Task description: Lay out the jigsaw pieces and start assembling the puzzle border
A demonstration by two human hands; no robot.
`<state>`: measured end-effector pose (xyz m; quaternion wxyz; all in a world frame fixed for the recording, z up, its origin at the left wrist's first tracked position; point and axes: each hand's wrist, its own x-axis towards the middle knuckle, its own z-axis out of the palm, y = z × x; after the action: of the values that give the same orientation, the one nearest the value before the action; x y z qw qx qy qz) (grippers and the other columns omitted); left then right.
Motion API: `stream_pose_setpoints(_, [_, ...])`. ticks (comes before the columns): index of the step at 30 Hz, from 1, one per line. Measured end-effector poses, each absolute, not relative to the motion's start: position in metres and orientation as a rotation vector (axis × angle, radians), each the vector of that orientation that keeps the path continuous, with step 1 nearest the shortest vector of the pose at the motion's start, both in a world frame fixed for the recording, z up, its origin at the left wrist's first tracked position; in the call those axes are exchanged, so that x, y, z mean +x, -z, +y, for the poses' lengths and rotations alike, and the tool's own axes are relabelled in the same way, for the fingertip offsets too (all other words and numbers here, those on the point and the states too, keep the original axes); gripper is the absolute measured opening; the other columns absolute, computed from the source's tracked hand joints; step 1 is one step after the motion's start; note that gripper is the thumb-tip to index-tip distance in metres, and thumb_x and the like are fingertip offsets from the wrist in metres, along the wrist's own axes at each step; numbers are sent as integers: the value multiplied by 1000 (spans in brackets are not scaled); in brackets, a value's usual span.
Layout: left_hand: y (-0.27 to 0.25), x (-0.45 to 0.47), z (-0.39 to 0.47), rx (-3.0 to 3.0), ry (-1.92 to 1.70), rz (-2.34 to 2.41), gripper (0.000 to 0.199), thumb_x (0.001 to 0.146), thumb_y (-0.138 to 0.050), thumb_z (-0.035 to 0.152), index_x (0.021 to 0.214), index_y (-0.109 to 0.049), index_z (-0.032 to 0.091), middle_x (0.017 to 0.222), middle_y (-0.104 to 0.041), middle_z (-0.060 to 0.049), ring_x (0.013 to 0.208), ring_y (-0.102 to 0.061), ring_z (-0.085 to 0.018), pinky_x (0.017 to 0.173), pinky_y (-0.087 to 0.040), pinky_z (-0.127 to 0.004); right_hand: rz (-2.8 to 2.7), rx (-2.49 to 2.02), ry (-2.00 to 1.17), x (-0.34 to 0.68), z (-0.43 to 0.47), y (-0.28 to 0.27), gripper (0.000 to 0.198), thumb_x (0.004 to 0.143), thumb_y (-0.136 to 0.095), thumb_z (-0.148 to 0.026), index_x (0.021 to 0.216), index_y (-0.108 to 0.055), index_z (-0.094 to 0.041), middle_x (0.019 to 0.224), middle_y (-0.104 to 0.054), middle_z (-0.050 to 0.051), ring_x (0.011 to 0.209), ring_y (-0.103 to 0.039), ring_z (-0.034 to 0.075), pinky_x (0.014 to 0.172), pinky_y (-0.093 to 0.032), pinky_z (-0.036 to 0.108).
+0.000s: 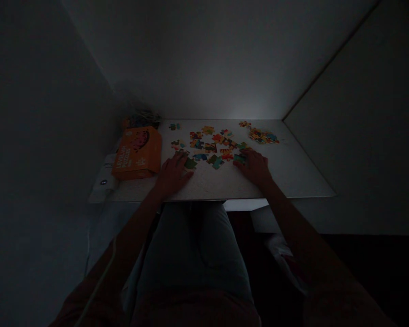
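Observation:
Colourful jigsaw puzzle pieces lie spread over the middle of a white table. My left hand rests palm down at the left side of the spread, fingers stretched out, its tips at a green puzzle piece. On the right, my right hand lies flat with its fingers apart, touching a dark green piece. Between the hands are a red and yellow piece and a green and teal piece. The dim light hides finer detail of the pieces.
An orange puzzle box stands at the table's left, with a tangle of cables behind it and a white device in front. A pile of joined or stacked pieces lies at the back right. Walls enclose the table's back.

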<state>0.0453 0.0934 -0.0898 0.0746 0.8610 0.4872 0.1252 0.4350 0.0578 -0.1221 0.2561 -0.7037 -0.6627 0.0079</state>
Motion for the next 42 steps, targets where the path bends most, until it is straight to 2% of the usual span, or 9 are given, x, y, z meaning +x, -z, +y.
stream_pose_setpoints(5, [89, 59, 85, 2580, -399, 1559, 72, 115, -47, 54, 175, -48, 15, 187, -43, -22, 179, -32, -37, 148, -21, -60, -1835, -1941, 3, 432, 56, 116, 64, 109, -59, -69, 153, -69, -23, 165, -68, 20, 150, -61, 45, 125, -46, 65])
stream_pose_setpoints(11, [93, 65, 83, 2534, -382, 1718, 85, 113, -46, 64, 179, -41, 9, 189, -38, -25, 179, -30, -42, 146, -23, -64, -1819, -1982, 35, 429, 55, 114, 66, 109, -61, -66, 154, -68, -18, 162, -70, 21, 148, -62, 45, 125, -47, 64])
stream_pose_setpoints(16, [91, 63, 84, 2525, -386, 1777, 90, 112, -47, 67, 180, -38, 8, 190, -37, -25, 179, -30, -42, 146, -23, -62, -1827, -1958, 31, 430, 56, 115, 61, 108, -62, -63, 153, -68, -21, 163, -69, 20, 148, -61, 45, 124, -48, 64])
stream_pose_setpoints(23, [80, 90, 77, 2635, -301, 1404, 69, 115, -46, 46, 178, -45, 17, 187, -46, -17, 180, -30, -37, 146, -24, -64, -1825, -1947, 31, 431, 59, 116, 58, 105, -66, -62, 148, -69, -25, 158, -70, 20, 144, -62, 45, 123, -49, 66])
stream_pose_setpoints(28, [76, 130, 72, 2747, -161, 1128, 68, 113, -43, 31, 179, -44, 15, 194, -31, -16, 181, -28, -32, 147, -22, -62, -1789, -1897, 59, 432, 59, 118, 56, 106, -64, -67, 143, -72, -25, 153, -73, 21, 141, -64, 45, 121, -51, 67])
stream_pose_setpoints(33, [72, 124, 44, 2771, -173, 1220, 62, 118, -45, 49, 174, -52, 25, 189, -42, -17, 176, -39, -40, 143, -22, -76, -1780, -1869, 31, 434, 59, 118, 59, 105, -63, -71, 141, -73, -26, 149, -75, 21, 139, -65, 46, 118, -52, 68])
stream_pose_setpoints(37, [68, 101, 9, 2801, -301, 1322, 61, 115, -53, 61, 162, -63, 25, 170, -64, -21, 167, -51, -42, 143, -24, -75, -1787, -1869, 31, 436, 61, 121, 61, 104, -63, -71, 143, -72, -24, 150, -74, 22, 141, -63, 47, 117, -52, 69])
stream_pose_setpoints(39, [68, 90, 6, 2757, -348, 1357, 66, 113, -57, 62, 166, -59, 23, 170, -63, -23, 164, -54, -41, 142, -29, -70, -1789, -1867, 36, 438, 62, 123, 62, 103, -64, -70, 144, -72, -23, 151, -72, 23, 141, -63, 48, 117, -52, 69])
stream_pose_setpoints(42, [72, 75, 24, 2672, -409, 1363, 73, 113, -57, 56, 176, -46, 19, 184, -47, -23, 171, -47, -38, 141, -33, -64, -1801, -1856, 44, 440, 62, 125, 60, 103, -65, -68, 143, -72, -24, 152, -72, 23, 141, -63, 48, 117, -52, 69])
